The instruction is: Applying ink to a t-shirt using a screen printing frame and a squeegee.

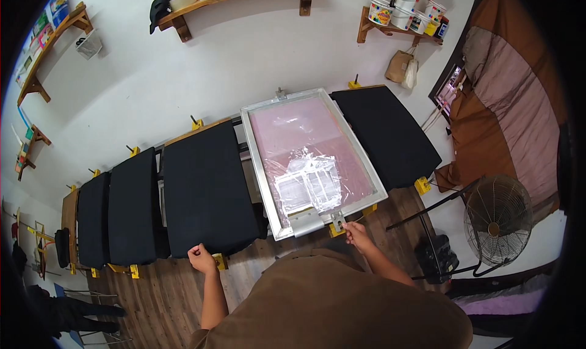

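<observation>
The right hand [357, 236] has its fingers drawn together on a small grey metal bracket [337, 219], which sits on the near rim of a large rectangular pale metal frame [262, 172] stretched with pink translucent mesh [299, 129]. That frame lies just beyond this grip, spreading mostly ahead and to the left of it, in the row between two tapered boards. The left hand [203, 259], well to the left of the bracket grip, is curled with fingertips together and nothing visible in it; it is at the near edge of a black-covered tapered board [204, 190], though I cannot tell whether it touches. The step in hand looks to be handling the frame by its near-end bracket; any shift from here would call for a steady right-hand hold and, I judge, the left hand brought over to the near rim. For moving, a silver curved metal plate [309, 226] juts from the rim just left of the grip, the frame's right rim runs close beside another black-covered board [387, 135], and the brown shirt [348, 306] leaves little room on the near side. A round wire-caged fan [497, 221] stands well to the right of the grip.
</observation>
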Motion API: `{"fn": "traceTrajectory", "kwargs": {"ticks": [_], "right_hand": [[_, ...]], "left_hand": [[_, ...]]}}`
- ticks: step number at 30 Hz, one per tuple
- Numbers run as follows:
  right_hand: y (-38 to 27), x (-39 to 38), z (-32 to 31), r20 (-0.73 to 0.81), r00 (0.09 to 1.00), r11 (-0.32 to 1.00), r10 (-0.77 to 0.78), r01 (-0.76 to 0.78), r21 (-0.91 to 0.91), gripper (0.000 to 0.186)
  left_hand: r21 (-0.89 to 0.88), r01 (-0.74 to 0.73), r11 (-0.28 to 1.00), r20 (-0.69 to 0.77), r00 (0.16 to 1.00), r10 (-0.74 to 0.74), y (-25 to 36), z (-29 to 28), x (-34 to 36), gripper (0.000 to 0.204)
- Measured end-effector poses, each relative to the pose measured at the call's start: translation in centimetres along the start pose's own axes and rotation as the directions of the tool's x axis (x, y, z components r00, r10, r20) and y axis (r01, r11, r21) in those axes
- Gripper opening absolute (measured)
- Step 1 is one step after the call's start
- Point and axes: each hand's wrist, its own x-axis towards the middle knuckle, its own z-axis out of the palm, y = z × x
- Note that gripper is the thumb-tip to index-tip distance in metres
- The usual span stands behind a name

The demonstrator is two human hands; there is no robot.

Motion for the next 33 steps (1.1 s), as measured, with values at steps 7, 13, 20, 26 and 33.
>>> {"fn": "traceTrajectory", "kwargs": {"ticks": [7,13,20,26,33], "right_hand": [[-0.1,1.3,-1.2,-0.022,0.980,0.968,-0.199,0.194,-0.157,0.036],[-5.3,-1.4,2.5,0.005,0.738,0.551,-0.675,0.508,-0.662,0.050],[-11.0,-0.6,9.2,0.707,0.570,0.018,-0.418,0.783,-0.621,0.059],[-10.8,2.2,11.2,0.825,0.527,-0.094,-0.202,0.828,-0.552,0.053],[-11.4,2.5,13.2,0.789,0.579,-0.157,-0.205,0.776,-0.611,0.035]], "left_hand": [[-0.053,-0.047,0.997,0.045,0.998,0.050,2.3,-0.3,-0.8,0.018],[0.131,-0.722,0.679,0.226,0.689,0.689,10.6,-1.5,-5.1,0.023],[-0.551,-0.657,0.515,0.595,0.123,0.794,20.5,2.5,-14.2,0.059],[-0.466,-0.716,0.519,0.754,-0.015,0.656,18.7,5.4,-16.0,0.062],[-0.292,-0.815,0.500,0.805,0.073,0.589,21.0,6.9,-17.2,0.042]]}}
